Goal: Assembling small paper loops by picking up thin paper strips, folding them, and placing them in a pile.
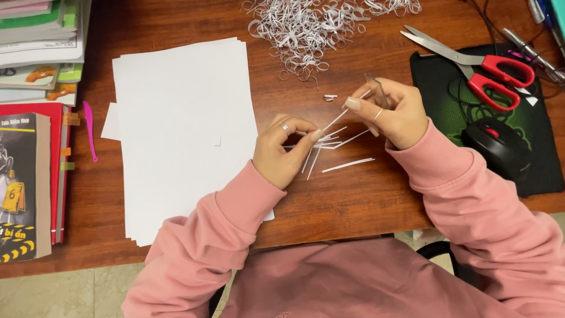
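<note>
Books: a stack of books (pixel 32 176) lies at the table's left edge, with a pink plastic tool (pixel 89 129) just beside it.
Paper: a pile of white sheets (pixel 182 135) rests on the wooden table (pixel 353 200), left of the hands.
Left hand: the left hand (pixel 282 150), ring on one finger, has its fingertips pinched shut on the low end of a thin paper strip (pixel 336 119).
Loose strips: a few cut strips (pixel 329 150) lie fanned on the table between and under the hands.
Curls: a heap of rolled paper curls (pixel 312 26) sits at the top, well apart from the hands.
Right hand: the right hand (pixel 391 112) is closed on a slim clear stick (pixel 376 88) and on the strip's upper end.
Scissors: red-handled scissors (pixel 477 62) lie open on a dark mouse pad (pixel 541 153), near a black mouse (pixel 497 147).
</note>
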